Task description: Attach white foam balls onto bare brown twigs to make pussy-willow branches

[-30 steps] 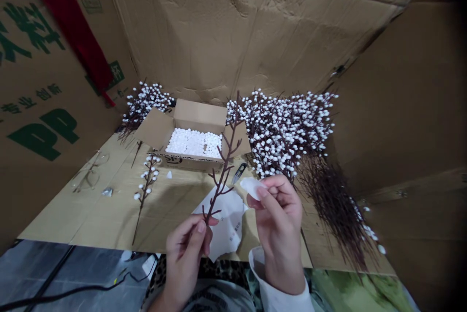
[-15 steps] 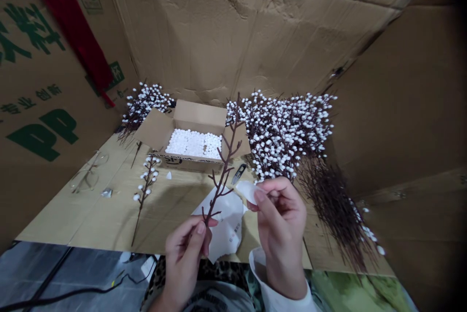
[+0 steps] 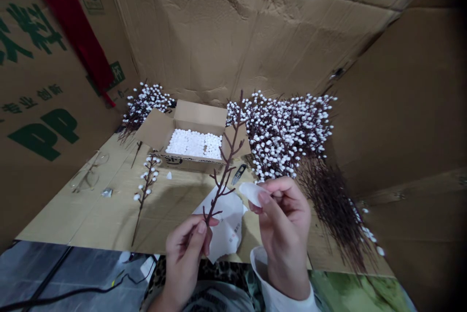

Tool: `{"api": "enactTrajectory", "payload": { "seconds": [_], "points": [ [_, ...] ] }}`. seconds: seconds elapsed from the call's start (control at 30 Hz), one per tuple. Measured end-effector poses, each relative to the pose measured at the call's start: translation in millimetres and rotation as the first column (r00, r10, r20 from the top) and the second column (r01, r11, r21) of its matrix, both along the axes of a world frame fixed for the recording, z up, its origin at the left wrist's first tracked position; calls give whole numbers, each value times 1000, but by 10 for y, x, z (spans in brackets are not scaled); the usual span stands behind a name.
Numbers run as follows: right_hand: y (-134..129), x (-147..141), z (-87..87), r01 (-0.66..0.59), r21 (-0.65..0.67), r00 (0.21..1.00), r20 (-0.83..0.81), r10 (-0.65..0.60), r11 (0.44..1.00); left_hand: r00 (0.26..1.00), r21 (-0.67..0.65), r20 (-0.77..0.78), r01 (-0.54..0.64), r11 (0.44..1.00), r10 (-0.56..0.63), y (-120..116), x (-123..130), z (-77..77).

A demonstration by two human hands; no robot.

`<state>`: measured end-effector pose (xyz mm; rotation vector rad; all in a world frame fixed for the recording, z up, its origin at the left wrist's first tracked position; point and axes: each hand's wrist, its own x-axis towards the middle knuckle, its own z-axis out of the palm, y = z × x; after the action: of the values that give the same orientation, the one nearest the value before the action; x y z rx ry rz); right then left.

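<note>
Head view: I had the left hand (image 3: 188, 244) pinching a bare twig (image 3: 228, 160) at near centre, tip up. The right hand (image 3: 286, 232), fingers closed on a white scrap (image 3: 250, 193), had drifted slightly right; twig remained bare, so little progress, I judged.

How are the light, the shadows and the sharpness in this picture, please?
Head view: dim, greyish light, with the right edge falling into black; head view: soft shadow on the tabletop, left of the held bare stem; head view: small print on the white sheet too soft to read.
</note>
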<state>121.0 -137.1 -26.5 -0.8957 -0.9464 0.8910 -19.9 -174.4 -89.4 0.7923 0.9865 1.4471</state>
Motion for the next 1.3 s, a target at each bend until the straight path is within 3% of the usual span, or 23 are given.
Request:
{"api": "enactTrajectory", "payload": {
  "seconds": [0.43, 0.77, 0.9, 1.1, 1.3],
  "points": [
    [16, 3, 34, 66, 71, 984, 161, -77, 995, 1000, 15, -14, -9, 1000, 9, 6, 4, 0],
    [-15, 35, 43, 21, 53, 995, 99, -27, 998, 1000, 1, -24, -18, 1000, 18, 16, 11, 4],
    [2, 26, 47, 14, 61, 990, 137, -22, 998, 1000, -5, -22, -16, 1000, 16, 5, 16, 9],
    [21, 28, 69, 106, 87, 976, 182, -121, 990, 999, -3, -30, -20, 1000, 20, 0, 8, 2],
    [10, -1, 101, 60, 95, 970, 230, -81, 994, 998, -2, -56, -22, 1000, 22, -2, 20, 15]
  ]
}}
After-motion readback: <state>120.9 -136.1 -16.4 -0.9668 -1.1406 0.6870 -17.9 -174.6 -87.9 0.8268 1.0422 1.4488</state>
